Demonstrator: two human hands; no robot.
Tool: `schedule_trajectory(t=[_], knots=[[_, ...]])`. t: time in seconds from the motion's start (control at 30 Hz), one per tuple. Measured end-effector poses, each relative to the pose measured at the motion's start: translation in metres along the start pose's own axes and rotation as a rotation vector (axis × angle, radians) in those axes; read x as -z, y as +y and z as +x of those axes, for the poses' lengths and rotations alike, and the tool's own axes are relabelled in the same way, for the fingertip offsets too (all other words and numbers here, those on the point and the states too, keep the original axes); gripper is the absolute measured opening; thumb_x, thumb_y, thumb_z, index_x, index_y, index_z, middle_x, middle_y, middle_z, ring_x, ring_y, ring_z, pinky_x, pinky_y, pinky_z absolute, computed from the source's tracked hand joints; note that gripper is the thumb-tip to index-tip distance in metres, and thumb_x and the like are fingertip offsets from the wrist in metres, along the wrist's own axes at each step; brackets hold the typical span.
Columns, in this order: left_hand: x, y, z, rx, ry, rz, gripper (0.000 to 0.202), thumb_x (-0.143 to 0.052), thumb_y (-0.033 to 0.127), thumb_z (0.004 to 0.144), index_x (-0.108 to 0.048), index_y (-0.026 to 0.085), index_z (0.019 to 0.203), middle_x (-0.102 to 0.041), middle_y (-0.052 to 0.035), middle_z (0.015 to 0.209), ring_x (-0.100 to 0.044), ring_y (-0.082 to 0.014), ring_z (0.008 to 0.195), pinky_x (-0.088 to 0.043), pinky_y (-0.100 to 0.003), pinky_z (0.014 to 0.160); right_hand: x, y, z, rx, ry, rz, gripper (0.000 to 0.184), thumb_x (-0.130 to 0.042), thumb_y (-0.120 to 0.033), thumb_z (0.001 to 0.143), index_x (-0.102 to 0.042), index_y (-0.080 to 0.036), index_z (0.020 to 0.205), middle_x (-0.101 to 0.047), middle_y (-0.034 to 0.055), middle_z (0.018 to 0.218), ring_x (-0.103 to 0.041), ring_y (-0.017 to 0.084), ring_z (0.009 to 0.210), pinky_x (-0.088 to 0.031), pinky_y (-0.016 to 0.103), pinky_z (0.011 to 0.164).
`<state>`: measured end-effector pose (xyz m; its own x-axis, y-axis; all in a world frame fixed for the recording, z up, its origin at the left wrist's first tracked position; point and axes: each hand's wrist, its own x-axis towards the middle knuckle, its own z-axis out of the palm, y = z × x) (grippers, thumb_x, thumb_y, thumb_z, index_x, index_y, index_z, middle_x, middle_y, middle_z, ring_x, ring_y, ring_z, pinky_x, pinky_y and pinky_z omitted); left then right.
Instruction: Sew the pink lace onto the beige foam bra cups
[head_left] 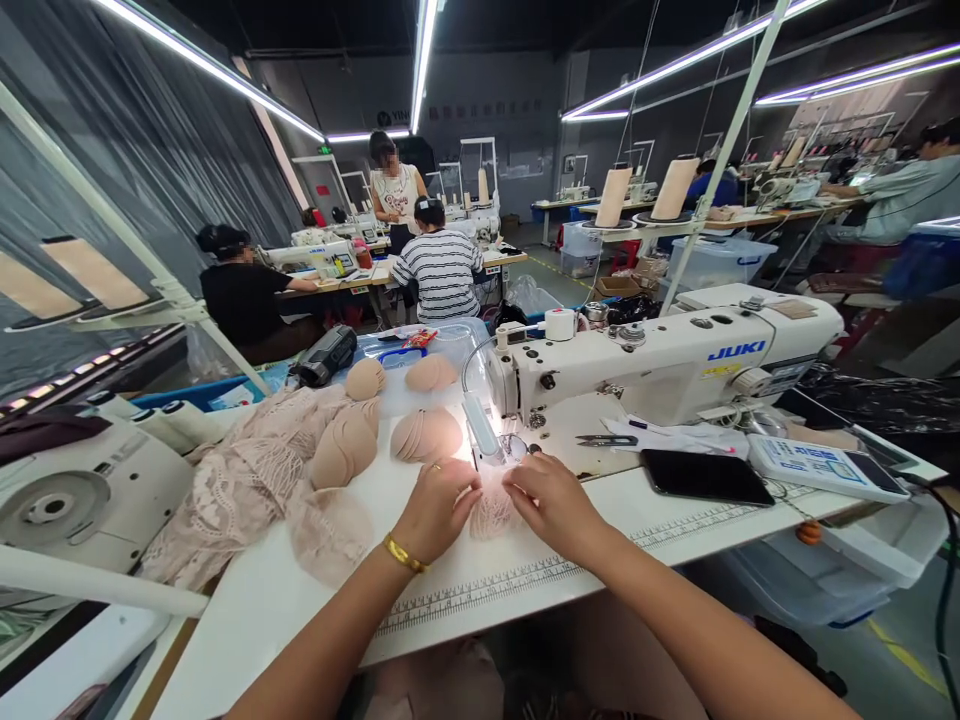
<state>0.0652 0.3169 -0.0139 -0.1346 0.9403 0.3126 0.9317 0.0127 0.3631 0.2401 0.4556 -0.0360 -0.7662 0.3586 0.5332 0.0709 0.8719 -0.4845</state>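
Note:
Under the lit needle area of the white sewing machine [630, 360] lies a piece of pale pink lace fabric [491, 515]. My left hand [439, 505] pinches its left edge, thumb against fingers. From the other side my right hand [551, 500] pinches the lace close to the presser foot. A small lamp [480, 425] partly hides the needle. Beige bra cups [427, 436] lie in stacks beyond my left hand, and a heap of pink lace [255, 470] spreads to their left.
Thread snips [606, 440], a black phone [705, 477] and a blue-white box [825, 467] lie right of my hands. A ruler strip [480, 595] runs along the table's front. Thread cones [615, 195] stand above. Several people work at machines behind.

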Motion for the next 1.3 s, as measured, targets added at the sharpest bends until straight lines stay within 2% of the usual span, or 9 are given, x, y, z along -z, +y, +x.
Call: schedule_trajectory(t=[0.13,0.27,0.43,0.53,0.63,0.87,1.0,1.1,1.3], knots=[[0.036,0.043,-0.027,-0.021,-0.048,-0.158,0.023,-0.044,0.03,0.105,-0.063,0.021,0.095,-0.071,-0.0039,0.086,-0.064,-0.0205,0.081,-0.05,-0.034,0.077,0.017,-0.005,-0.003,-0.312,-0.019,0.549,0.014,-0.056,-0.032,0.1,-0.067,-0.023,0.098,-0.054,-0.0035,0.065,-0.053,0.017,0.06,-0.043,0.03,0.063],[0.063,0.069,-0.052,-0.158,-0.333,-0.684,0.015,-0.058,0.03,0.103,-0.071,0.025,0.1,-0.074,0.0006,0.081,-0.067,-0.0144,0.074,-0.051,-0.025,0.076,0.026,-0.011,0.0,-0.34,-0.162,1.037,0.014,-0.063,-0.034,0.095,-0.067,-0.021,0.093,-0.069,0.0036,0.089,-0.065,0.02,0.083,-0.05,0.032,0.076],[0.053,0.043,-0.041,0.24,0.1,-0.918,0.038,-0.071,0.051,0.095,-0.066,0.029,0.125,-0.068,-0.0062,0.126,-0.057,-0.0224,0.125,-0.042,-0.031,0.106,0.026,-0.021,0.006,-0.286,-0.417,1.481,0.032,-0.071,-0.046,0.094,-0.064,-0.017,0.083,-0.069,0.0037,0.075,-0.07,0.021,0.074,-0.053,0.036,0.078],[0.031,0.032,-0.032,0.259,-0.229,-1.252,0.07,-0.081,0.066,0.078,-0.063,0.025,0.131,-0.066,-0.0095,0.127,-0.058,-0.0277,0.121,-0.045,-0.038,0.102,0.027,-0.024,0.006,-0.306,-0.524,1.462,0.034,-0.085,-0.043,0.084,-0.063,-0.017,0.086,-0.067,0.0004,0.076,-0.067,0.016,0.068,-0.052,0.028,0.066],[0.015,0.03,-0.033,0.397,-0.43,-1.361,0.052,-0.09,0.056,0.07,-0.068,0.016,0.097,-0.066,-0.0031,0.087,-0.06,-0.0168,0.08,-0.047,-0.028,0.075,0.028,-0.017,0.004,-0.374,-0.541,1.376,0.039,-0.088,-0.045,0.08,-0.062,-0.018,0.093,-0.065,-0.0023,0.075,-0.065,0.014,0.061,-0.051,0.025,0.056],[0.013,0.013,-0.041,0.473,-0.14,-0.722,0.038,-0.068,0.056,0.085,-0.055,0.02,0.08,-0.054,0.0039,0.069,-0.051,-0.0132,0.061,-0.043,-0.023,0.056,0.001,0.011,0.003,-0.566,-0.334,1.075,0.044,-0.085,-0.049,0.079,-0.06,-0.019,0.1,-0.064,-0.0034,0.076,-0.062,0.013,0.062,-0.043,0.025,0.056],[0.035,-0.024,-0.037,0.463,0.02,-0.307,0.031,-0.066,0.048,0.086,-0.065,0.021,0.101,-0.069,-0.0047,0.094,-0.065,-0.023,0.088,-0.055,-0.035,0.082,-0.028,0.024,-0.002,-0.542,-0.29,0.943,0.042,-0.079,-0.053,0.082,-0.06,-0.02,0.101,-0.059,-0.0036,0.076,-0.061,0.016,0.065,-0.043,0.028,0.059],[0.062,-0.064,-0.036,0.573,0.187,0.001,0.039,-0.062,0.038,0.089,-0.062,0.018,0.122,-0.061,-0.0163,0.137,-0.051,-0.0347,0.134,-0.038,-0.051,0.116,-0.038,0.031,-0.008,-0.495,-0.328,0.904,0.036,-0.072,-0.052,0.089,-0.06,-0.021,0.105,-0.06,-0.002,0.081,-0.062,0.017,0.069,-0.044,0.03,0.063],[0.078,-0.118,-0.046,0.821,0.194,0.383,0.055,-0.059,0.029,0.089,-0.054,0.005,0.138,-0.057,-0.0287,0.143,-0.053,-0.0433,0.135,-0.04,-0.055,0.113,-0.038,0.035,-0.011,-0.481,-0.327,0.894,0.033,-0.067,-0.05,0.094,-0.06,-0.021,0.107,-0.06,-0.001,0.083,-0.063,0.019,0.07,-0.044,0.031,0.063]])
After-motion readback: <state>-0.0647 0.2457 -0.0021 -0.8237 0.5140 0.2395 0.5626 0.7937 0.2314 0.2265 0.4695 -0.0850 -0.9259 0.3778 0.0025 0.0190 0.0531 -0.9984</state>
